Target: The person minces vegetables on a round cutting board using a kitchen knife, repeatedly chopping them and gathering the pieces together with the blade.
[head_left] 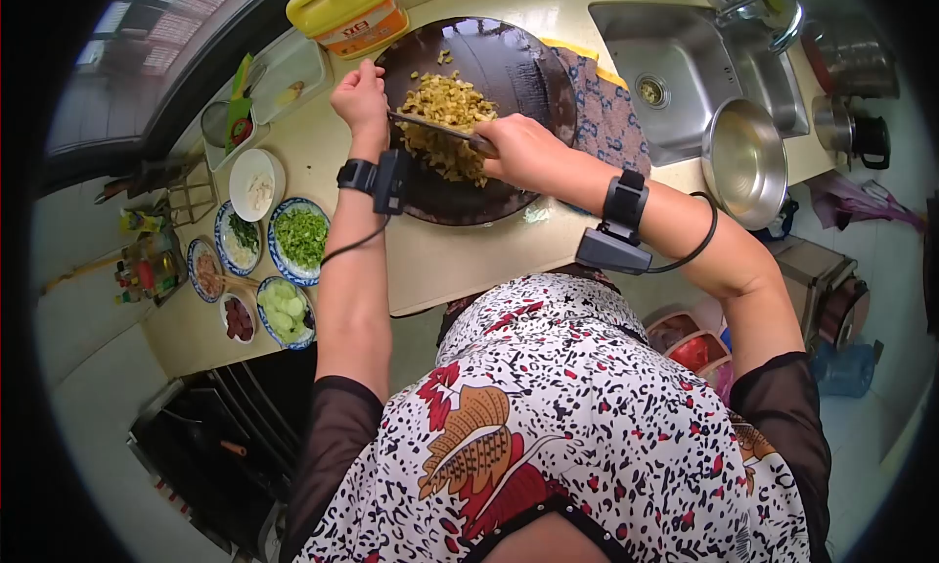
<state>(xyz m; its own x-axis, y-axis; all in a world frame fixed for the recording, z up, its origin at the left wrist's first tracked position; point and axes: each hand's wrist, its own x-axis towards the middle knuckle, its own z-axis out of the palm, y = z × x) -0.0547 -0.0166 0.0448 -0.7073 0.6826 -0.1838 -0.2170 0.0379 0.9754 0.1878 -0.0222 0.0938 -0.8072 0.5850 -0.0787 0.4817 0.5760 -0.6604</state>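
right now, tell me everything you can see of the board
The board is round, dark, perhaps wooden, shiny and wet-looking. It lies flat on the counter, a patterned cloth along its right edge. Chopped food is heaped on it; the knife in the right hand crosses above, any contact unclear.

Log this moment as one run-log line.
right hand: gripping knife | left hand: curled, near knife | chopped pieces: heaped on round board | yellow jug: beyond board

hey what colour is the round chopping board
Dark brown, nearly black; the chopping board shows best in the head view.
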